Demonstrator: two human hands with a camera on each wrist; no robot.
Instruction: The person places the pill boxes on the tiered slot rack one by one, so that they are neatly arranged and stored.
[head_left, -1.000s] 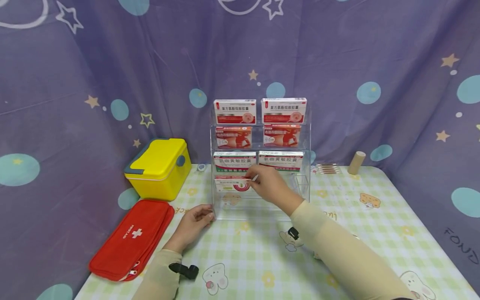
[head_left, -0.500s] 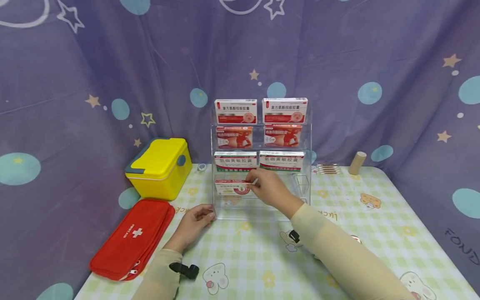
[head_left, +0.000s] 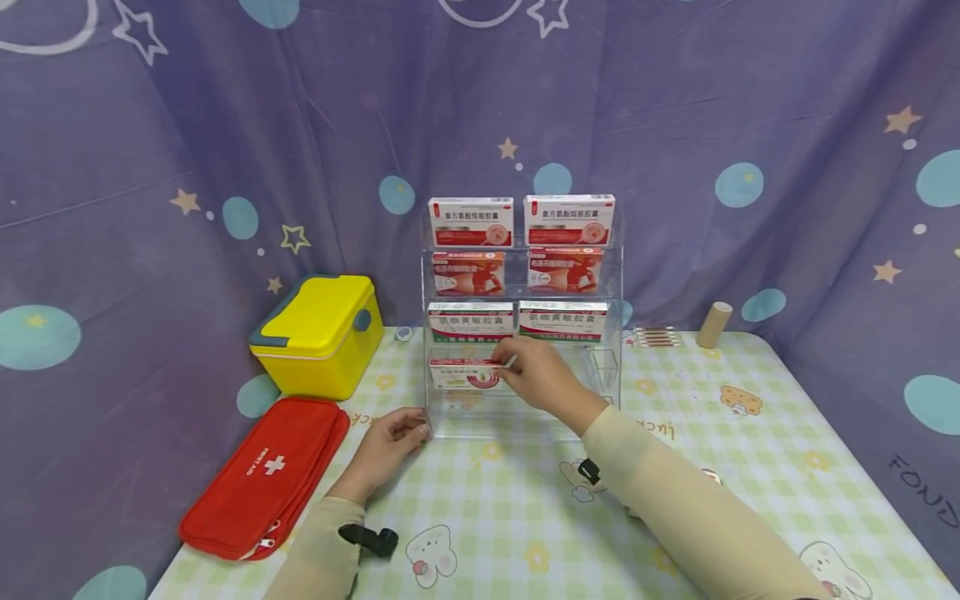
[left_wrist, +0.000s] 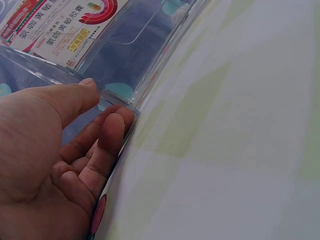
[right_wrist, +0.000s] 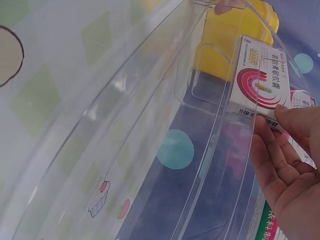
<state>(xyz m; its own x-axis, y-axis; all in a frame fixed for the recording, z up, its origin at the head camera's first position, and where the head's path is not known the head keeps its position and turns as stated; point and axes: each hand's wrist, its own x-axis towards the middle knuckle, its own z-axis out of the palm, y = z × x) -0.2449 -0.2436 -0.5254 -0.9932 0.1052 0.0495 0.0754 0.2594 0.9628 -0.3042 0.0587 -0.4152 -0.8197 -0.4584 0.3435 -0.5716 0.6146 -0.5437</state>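
Note:
A clear display rack [head_left: 525,427] holds medicine boxes in tiers. My right hand [head_left: 542,373] pinches the right end of a white-and-red medicine box [head_left: 459,377] at the left of its lowest tier. In the right wrist view, the thumb and fingers of that hand [right_wrist: 292,155] are at the barcoded end of the box [right_wrist: 260,80], which is behind the clear front lip. My left hand [head_left: 387,450] holds the rack's lower left corner. In the left wrist view, the thumb and fingertips of this hand [left_wrist: 65,130] are at the edge of the clear plastic.
Pairs of medicine boxes fill the upper tiers, such as a green-and-white box [head_left: 562,322]. To the left are a yellow case [head_left: 318,333] and a red first-aid pouch [head_left: 262,479]. Cotton swabs [head_left: 657,337] and a beige roll [head_left: 714,325] lie at the back right.
The box in my right hand has gone down slightly into the lowest tier, mostly in the first half second. My left hand stays at the rack's corner.

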